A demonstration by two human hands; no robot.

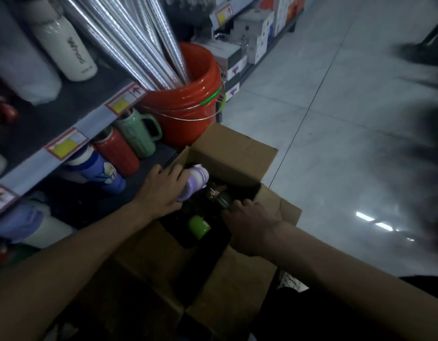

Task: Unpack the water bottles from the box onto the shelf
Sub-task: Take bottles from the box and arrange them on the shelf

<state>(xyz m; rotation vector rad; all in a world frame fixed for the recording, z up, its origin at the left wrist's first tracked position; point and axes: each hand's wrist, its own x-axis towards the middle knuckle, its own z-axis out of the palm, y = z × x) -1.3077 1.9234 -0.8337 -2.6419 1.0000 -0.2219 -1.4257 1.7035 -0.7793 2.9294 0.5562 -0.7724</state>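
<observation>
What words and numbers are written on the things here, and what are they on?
Nothing reads clearly.
White bottle: dark lettering, sideways and blurred, unreadable.
Shelf price tags: yellow patches and red marks, no legible words.
Purple bottle held by the left hand: tiny white print, too blurred.
Dark bottle gripped by the right hand: pale squiggle, unreadable.
White boxes: red logo, no letters legible.

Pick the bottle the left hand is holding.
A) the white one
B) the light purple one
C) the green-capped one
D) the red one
B: the left hand wraps round the light purple bottle at the far left corner of the box. The green-capped bottle lies inside the box with no hand on it, and the right hand curls its fingers on a dark bottle.
</observation>
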